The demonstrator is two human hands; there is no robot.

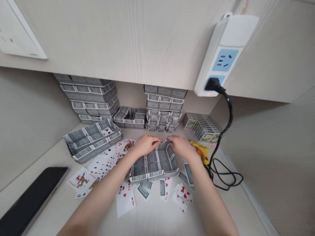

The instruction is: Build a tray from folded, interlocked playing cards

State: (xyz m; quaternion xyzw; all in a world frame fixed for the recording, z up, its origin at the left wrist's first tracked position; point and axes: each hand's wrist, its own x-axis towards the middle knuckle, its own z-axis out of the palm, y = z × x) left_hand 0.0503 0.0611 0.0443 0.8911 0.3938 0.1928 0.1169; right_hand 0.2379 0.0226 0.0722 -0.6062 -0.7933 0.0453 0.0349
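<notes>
An open box made of grey-backed playing cards (154,164) sits on the table in front of me. My left hand (145,145) pinches at its far rim, the fingers closed around the edge. Close beside it, my right hand (180,146) has its fingers bent onto the same rim near the far right corner. Loose cards (108,160) are spread face up left of the box, and more small cards and cut pieces (182,195) lie near its front edge. A second, longer card box (92,139) stands to the left.
Stacked card boxes (91,98) rise at the back left, with another stack (164,105) behind my hands. A yellow glue gun (201,150), black cable (230,111) and card packs (205,126) are on the right. A power strip (223,52) hangs above; a black device (31,196) lies left.
</notes>
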